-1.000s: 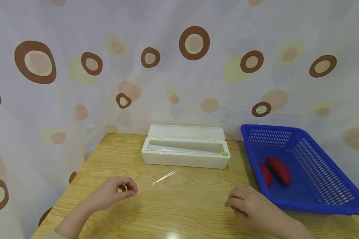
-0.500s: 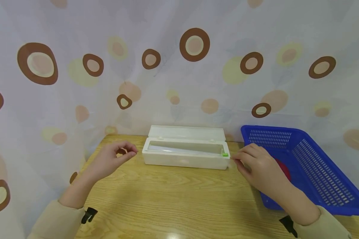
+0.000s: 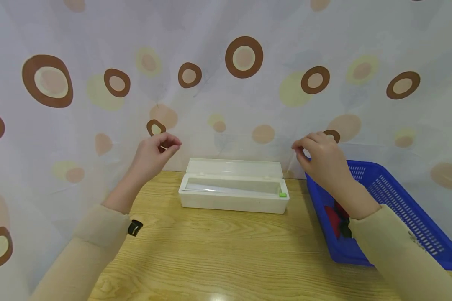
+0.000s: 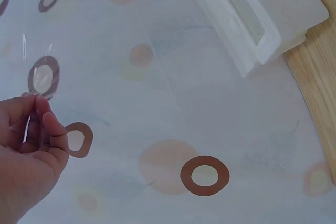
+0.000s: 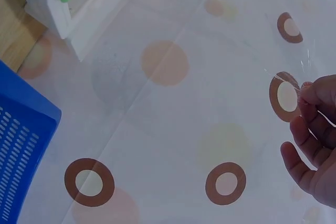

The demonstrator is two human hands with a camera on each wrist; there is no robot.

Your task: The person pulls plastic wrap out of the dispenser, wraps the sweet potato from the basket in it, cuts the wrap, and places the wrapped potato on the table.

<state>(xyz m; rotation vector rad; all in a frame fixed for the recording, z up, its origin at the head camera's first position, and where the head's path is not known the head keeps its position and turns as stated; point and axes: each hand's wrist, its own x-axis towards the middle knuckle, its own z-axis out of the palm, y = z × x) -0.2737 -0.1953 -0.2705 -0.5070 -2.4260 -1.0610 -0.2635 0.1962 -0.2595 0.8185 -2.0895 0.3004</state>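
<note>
My left hand (image 3: 152,156) is raised in front of the curtain, left of the white dispenser box, with thumb and index finger pinched together. Thin creases of clear cling film (image 4: 48,51) gleam at its fingertips in the left wrist view. Level with it, my right hand (image 3: 322,161) hangs above the basket's far left corner and pinches the film's other end, where wrinkled cling film (image 5: 286,80) shows in the right wrist view. Between the hands the sheet is nearly invisible. Below stands the long white cling film box (image 3: 233,203), its lid (image 3: 233,168) tipped back, with a green slider (image 3: 282,195).
A blue plastic basket (image 3: 320,205) stands at the table's right, partly behind my right forearm. Inside lie smooth red elongated things (image 3: 332,219), partly hidden. A patterned curtain (image 3: 218,100) hangs close behind the wooden table (image 3: 218,251).
Both hands have risen from low over the table to above the box's height, away from me, still pinching. The film's glint over the tabletop is gone. Box and basket have stayed put.
</note>
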